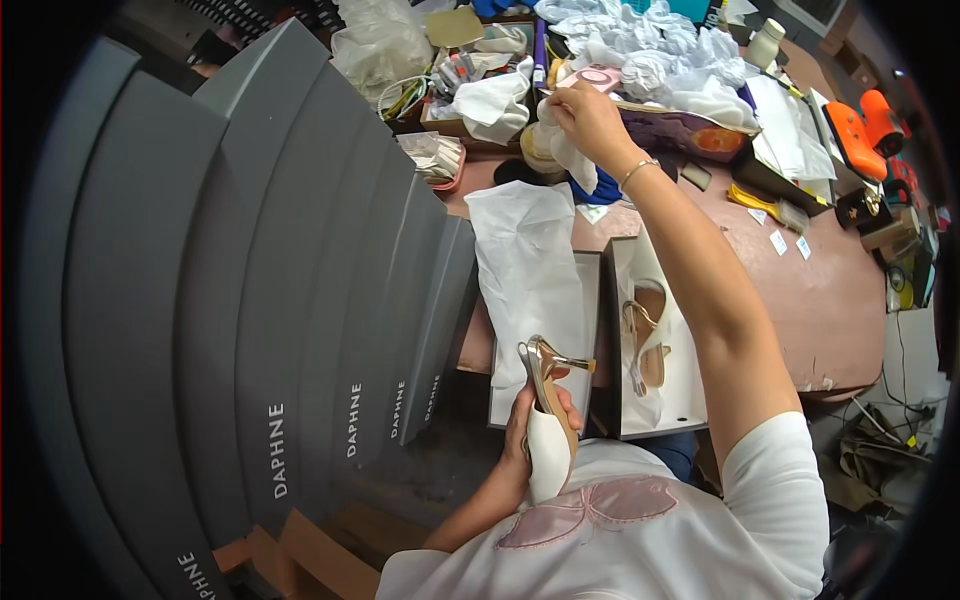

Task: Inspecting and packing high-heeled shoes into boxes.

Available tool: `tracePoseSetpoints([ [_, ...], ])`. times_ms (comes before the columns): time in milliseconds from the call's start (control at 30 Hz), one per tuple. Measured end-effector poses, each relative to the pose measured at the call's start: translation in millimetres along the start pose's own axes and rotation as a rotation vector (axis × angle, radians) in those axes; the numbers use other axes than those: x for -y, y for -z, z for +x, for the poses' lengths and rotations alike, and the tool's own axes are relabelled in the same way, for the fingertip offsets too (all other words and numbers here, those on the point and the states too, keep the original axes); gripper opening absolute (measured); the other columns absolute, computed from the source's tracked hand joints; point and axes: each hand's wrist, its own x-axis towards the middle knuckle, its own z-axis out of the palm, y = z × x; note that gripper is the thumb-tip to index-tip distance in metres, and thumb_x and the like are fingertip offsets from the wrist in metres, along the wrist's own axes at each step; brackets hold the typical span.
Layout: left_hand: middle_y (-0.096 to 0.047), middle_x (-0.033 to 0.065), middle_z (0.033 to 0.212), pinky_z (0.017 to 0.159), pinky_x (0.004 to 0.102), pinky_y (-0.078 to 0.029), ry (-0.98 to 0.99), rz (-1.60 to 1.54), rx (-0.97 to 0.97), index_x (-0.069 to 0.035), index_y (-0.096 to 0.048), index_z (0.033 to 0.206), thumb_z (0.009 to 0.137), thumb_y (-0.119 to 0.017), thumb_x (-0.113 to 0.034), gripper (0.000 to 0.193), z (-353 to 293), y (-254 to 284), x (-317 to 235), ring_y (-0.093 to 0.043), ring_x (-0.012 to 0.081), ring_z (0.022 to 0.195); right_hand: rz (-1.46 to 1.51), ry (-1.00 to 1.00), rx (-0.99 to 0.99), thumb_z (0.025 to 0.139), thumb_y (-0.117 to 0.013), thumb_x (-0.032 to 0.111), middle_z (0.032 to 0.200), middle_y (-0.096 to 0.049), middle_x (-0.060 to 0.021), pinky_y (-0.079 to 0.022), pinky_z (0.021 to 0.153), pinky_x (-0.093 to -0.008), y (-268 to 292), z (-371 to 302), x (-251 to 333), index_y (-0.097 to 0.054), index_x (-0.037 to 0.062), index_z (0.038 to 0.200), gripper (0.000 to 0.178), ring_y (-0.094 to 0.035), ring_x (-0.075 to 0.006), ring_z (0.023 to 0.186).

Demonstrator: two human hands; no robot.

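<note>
head view, and from where i'm standing the person's left hand (517, 432) is gripping a white-and-gold heeled shoe (552, 425) close to their white shirt (600, 550), while the right hand (592, 118) is reaching over the pink tabletop (830, 300), pinching a limp white cloth or tissue (570, 160). a matching shoe (652, 368) is lying in an open, white-lined rectangular box (665, 416).

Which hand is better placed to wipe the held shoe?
Probably the right hand: it appears to pinch a white cloth or tissue by the jar, while the left hand grips the shoe.
</note>
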Motion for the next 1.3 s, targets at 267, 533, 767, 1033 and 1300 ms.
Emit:
tracePoseSetpoints([
  [267,-0.060,0.0077,0.084,0.063,0.0301,-0.050,-0.004,0.094,-0.004,-0.001,-0.047,0.127,0.101,-0.033,-0.048,0.056,-14.8,10.8,24.0,-0.062,0.0192,0.068,0.683,-0.281,0.527,0.082,-0.069,0.011,0.079,-0.066,-0.0089,-0.050,0.068,-0.0307,144.4,-200.1,149.5,-0.070,0.0008,0.086,0.011,-0.064,-0.0185,0.073],
  [533,-0.061,0.0167,0.112,0.082,0.0336,-0.051,-0.333,0.754,0.018,0.003,-0.039,0.137,0.091,-0.057,-0.012,0.052,-17.5,17.0,61.9,-0.063,0.0243,0.094,0.562,-0.220,0.267,0.078,-0.072,0.004,0.079,-0.060,-0.0065,-0.048,0.059,-0.0282,148.6,-290.1,191.1,-0.065,0.0027,0.089,0.012,-0.060,-0.0176,0.064],
  [767,-0.061,0.0099,0.101,0.075,0.0272,-0.049,-0.159,0.503,0.041,-0.004,-0.050,0.127,0.103,-0.029,-0.043,0.050,-42.7,-18.7,42.8,-0.061,0.0156,0.087,0.441,-0.124,0.245,0.076,-0.069,0.000,0.078,-0.056,-0.0108,-0.048,0.058,-0.0356,146.2,-291.0,199.3,-0.060,0.0035,0.092,0.018,-0.059,-0.0279,0.066],
  [1033,-0.061,0.0051,0.085,0.060,0.0225,-0.048,-0.202,0.439,-0.053,-0.004,-0.056,0.116,0.103,-0.033,-0.042,0.047,-47.2,-32.4,43.8,-0.060,0.0108,0.067,0.370,-0.045,0.207,0.075,-0.067,-0.002,0.080,-0.056,-0.0115,-0.048,0.060,-0.0374,136.4,-288.1,199.7,-0.058,0.0027,0.094,0.021,-0.059,-0.0308,0.069],
  [1300,-0.061,0.0052,0.091,0.065,0.0222,-0.048,-0.039,0.348,0.042,-0.003,-0.055,0.122,0.103,-0.033,-0.042,0.049,-49.6,-26.6,44.5,-0.060,0.0101,0.075,0.212,0.014,0.264,0.075,-0.068,-0.001,0.083,-0.057,-0.0113,-0.050,0.063,-0.0374,137.1,-280.1,193.6,-0.059,0.0042,0.091,0.019,-0.061,-0.0303,0.073],
])
